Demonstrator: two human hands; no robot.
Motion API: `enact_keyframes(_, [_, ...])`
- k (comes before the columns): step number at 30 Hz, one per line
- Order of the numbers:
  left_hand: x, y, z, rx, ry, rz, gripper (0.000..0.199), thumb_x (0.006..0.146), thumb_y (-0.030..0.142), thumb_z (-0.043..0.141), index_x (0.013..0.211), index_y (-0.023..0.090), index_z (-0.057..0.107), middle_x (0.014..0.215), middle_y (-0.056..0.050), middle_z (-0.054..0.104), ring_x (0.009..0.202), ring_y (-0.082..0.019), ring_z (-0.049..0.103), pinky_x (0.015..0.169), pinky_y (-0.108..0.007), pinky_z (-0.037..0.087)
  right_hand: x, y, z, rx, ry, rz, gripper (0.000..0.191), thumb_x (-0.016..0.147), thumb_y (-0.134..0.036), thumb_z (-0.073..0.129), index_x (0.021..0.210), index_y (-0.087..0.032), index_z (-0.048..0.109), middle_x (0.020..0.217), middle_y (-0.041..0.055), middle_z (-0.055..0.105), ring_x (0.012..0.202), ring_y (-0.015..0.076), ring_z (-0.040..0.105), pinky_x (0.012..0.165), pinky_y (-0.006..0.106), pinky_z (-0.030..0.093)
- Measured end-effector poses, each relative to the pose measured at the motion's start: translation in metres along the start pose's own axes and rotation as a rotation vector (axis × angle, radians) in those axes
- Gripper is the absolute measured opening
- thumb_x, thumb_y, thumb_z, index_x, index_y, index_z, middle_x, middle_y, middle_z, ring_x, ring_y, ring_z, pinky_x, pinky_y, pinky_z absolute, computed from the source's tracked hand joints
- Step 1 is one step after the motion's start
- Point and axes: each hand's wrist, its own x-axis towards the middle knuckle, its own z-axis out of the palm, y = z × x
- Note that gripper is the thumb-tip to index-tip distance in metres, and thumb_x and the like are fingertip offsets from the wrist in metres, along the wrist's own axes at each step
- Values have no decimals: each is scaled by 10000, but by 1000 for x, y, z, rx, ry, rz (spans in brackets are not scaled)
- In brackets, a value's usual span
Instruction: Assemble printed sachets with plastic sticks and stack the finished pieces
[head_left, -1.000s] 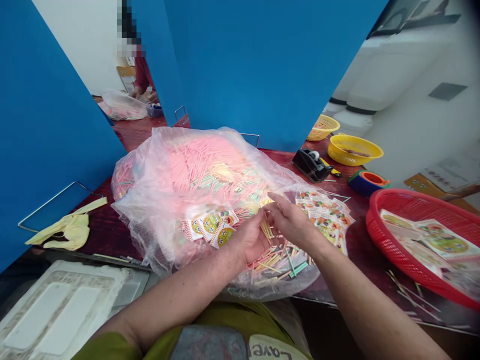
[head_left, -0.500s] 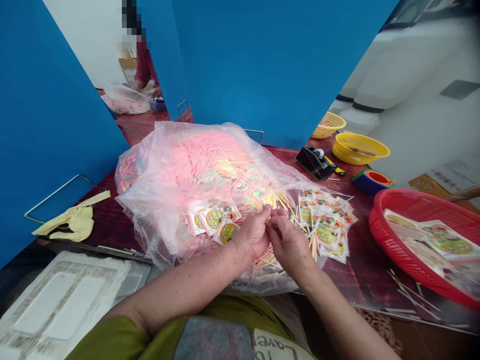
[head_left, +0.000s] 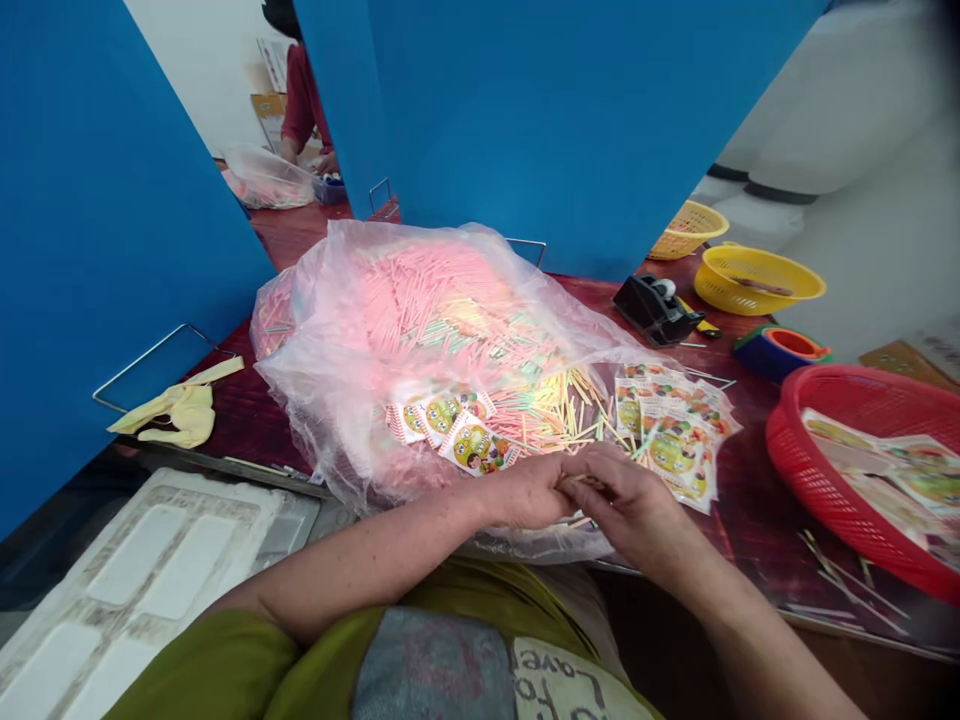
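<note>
The bulging plastic bag [head_left: 390, 330] ahead of the left hand [head_left: 529, 490] blocks reach toward the blue partition [head_left: 525, 130].

Blue partition panels [head_left: 525, 130] are standing along the dark red bench [head_left: 742, 500], while what looks like a white wall [head_left: 202, 70] is showing behind them.

Thin pale sticks [head_left: 583, 482] held pinched between left hand [head_left: 525, 492] and right hand [head_left: 626, 500]; loose multicoloured sticks [head_left: 547, 415] lying heaped beside printed cartoon packets [head_left: 671, 447].

Glossy clear plastic bag [head_left: 322, 440]
</note>
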Motion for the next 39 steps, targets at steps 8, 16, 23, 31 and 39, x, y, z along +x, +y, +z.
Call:
enact_keyframes(8, [-34, 26, -58, 1179, 53, 40, 109, 771, 165, 541, 864, 138, 593, 925, -95, 622, 952, -259, 522, 811, -402, 361, -30, 55, 1, -370, -114, 217, 178, 759, -129, 463, 625, -174, 570, 660, 69, 585, 594, 161, 547, 555, 268, 443])
enact_keyframes(16, [-20, 11, -75, 1248, 107, 20, 106, 748, 241, 621, 672, 168, 635, 707, -53, 627, 790, -227, 533, 752, -410, 268, -31, 48, -19, 168, -69, 676, 259, 760, -346, 500, 923, -161, 579, 548, 2, 571, 424, 127, 504, 419, 246, 408])
enact_keyframes(23, [-23, 27, -64, 850, 118, 153, 214, 860, 341, 508, 769, 166, 591, 753, -19, 609, 737, -147, 515, 654, -272, 314, -26, 44, -10, -117, -78, 496, 105, 730, -230, 478, 704, -184, 569, 658, 47, 594, 598, 146, 537, 561, 262, 432])
enact_keyframes(31, [-21, 9, -50, 647, 148, -2, 199, 825, 316, 548, 696, 171, 594, 678, 6, 596, 641, -118, 510, 558, -224, 294, -30, 47, -4, 128, -28, 589, 126, 748, -296, 527, 675, -194, 531, 540, -22, 518, 463, 102, 476, 453, 230, 398])
enact_keyframes(39, [-3, 21, -63, 939, 59, -120, 155, 842, 288, 491, 896, 184, 593, 762, -40, 630, 673, -167, 545, 559, -253, 320, -25, 48, -13, 437, 43, 694, 226, 713, -334, 574, 859, -162, 583, 550, -15, 601, 424, 115, 550, 439, 246, 450])
